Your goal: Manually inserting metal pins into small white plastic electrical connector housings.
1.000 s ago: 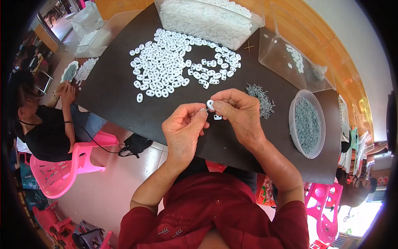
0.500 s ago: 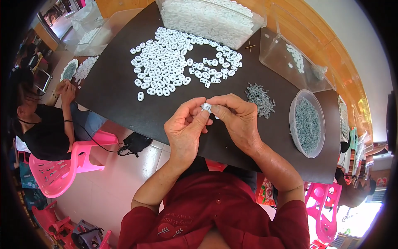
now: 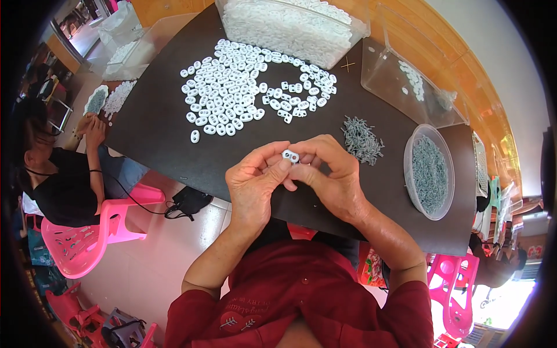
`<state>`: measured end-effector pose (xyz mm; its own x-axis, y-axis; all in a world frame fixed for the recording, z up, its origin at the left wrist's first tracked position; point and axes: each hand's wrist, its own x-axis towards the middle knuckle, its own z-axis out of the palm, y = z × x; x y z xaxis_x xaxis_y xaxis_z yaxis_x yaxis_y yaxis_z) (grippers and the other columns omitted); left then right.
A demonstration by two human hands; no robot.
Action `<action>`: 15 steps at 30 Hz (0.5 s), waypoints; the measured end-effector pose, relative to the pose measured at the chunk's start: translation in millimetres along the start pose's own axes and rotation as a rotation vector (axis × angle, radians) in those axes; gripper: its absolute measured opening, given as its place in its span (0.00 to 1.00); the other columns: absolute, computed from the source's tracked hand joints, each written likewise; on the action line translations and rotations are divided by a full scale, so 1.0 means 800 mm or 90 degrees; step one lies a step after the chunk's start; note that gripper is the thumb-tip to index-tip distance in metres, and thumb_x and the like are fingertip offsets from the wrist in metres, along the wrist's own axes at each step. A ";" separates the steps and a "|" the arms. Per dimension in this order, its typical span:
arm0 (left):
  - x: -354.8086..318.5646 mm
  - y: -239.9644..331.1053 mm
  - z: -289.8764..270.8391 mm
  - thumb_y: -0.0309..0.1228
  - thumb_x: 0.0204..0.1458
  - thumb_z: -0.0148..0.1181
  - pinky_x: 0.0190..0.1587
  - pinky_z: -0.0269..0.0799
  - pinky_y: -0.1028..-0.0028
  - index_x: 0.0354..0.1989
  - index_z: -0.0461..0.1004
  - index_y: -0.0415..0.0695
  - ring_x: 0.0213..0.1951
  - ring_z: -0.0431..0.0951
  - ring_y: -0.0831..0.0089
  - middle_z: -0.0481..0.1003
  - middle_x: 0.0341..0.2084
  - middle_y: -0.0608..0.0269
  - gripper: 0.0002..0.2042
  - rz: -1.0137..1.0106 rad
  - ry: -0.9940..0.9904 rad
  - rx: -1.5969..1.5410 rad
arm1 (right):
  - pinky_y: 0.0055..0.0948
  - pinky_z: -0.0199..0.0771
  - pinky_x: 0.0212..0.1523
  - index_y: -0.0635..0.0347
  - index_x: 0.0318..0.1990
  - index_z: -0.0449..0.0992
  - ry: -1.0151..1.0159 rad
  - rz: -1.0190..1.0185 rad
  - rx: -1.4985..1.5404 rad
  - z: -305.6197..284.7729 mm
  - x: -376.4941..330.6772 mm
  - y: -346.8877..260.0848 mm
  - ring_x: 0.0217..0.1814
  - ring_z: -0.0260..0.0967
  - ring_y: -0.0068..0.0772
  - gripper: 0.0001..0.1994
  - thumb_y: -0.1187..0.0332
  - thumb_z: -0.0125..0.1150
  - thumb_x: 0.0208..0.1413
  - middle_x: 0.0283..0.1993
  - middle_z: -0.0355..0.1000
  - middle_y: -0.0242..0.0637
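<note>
Between my hands, over the table's near edge, is a small white oval plastic piece with two holes (image 3: 290,156). My left hand (image 3: 255,174) pinches it between thumb and fingertips. From the other side my right hand (image 3: 332,174) also closes on it, thumb just beneath. Whether a screw sits in its holes is too small to tell. Beyond my hands lies a broad spread of similar white oval pieces (image 3: 217,93), with a looser group (image 3: 296,101) to its right. Right of my right hand is a heap of small grey screw-like pieces (image 3: 362,141).
A round clear tub (image 3: 410,184) of grey pieces stands at right. At the back is a clear bin (image 3: 360,29) full of white pieces; beside it, a clear box (image 3: 377,90) holds a few. A person (image 3: 67,185) sits at left near a pink chair (image 3: 75,243).
The white piece has turned, so its two-holed face now shows. My right thumb has shifted down from its top to below it. My left hand has moved slightly left.
</note>
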<state>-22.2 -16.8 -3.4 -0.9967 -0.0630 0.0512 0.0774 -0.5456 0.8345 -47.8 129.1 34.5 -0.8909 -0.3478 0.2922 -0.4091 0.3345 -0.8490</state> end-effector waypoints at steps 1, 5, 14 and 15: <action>-0.001 0.000 0.001 0.19 0.53 0.56 0.28 0.72 0.79 0.47 0.72 0.31 0.28 0.76 0.75 0.76 0.31 0.57 0.12 -0.001 -0.001 0.000 | 0.22 0.67 0.35 0.60 0.41 0.76 0.001 0.001 0.000 0.001 0.000 -0.003 0.35 0.65 0.20 0.12 0.80 0.63 0.46 0.34 0.70 0.30; -0.006 0.006 0.012 0.19 0.53 0.56 0.29 0.73 0.78 0.46 0.72 0.31 0.28 0.76 0.75 0.77 0.32 0.56 0.12 -0.020 0.021 -0.037 | 0.27 0.68 0.30 0.59 0.38 0.76 0.071 -0.110 -0.067 0.004 -0.003 -0.003 0.31 0.64 0.31 0.13 0.78 0.65 0.40 0.30 0.71 0.33; -0.018 0.004 0.014 0.21 0.55 0.55 0.33 0.73 0.79 0.47 0.72 0.31 0.30 0.75 0.76 0.77 0.34 0.56 0.12 0.065 -0.017 -0.007 | 0.21 0.67 0.31 0.62 0.42 0.76 0.087 -0.120 -0.077 0.002 -0.017 -0.011 0.31 0.65 0.23 0.17 0.81 0.65 0.41 0.32 0.71 0.32; -0.019 0.006 0.015 0.21 0.55 0.55 0.33 0.72 0.80 0.48 0.72 0.31 0.29 0.74 0.77 0.76 0.34 0.57 0.12 0.081 -0.014 0.015 | 0.21 0.67 0.31 0.62 0.42 0.76 0.089 -0.114 -0.073 0.003 -0.018 -0.012 0.31 0.65 0.22 0.16 0.81 0.65 0.42 0.32 0.72 0.33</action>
<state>-7.1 -8.3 6.4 -0.9791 -0.1119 0.1701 0.2035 -0.5144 0.8331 -30.5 129.0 37.6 -0.8180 -0.2885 0.4977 -0.5749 0.3783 -0.7256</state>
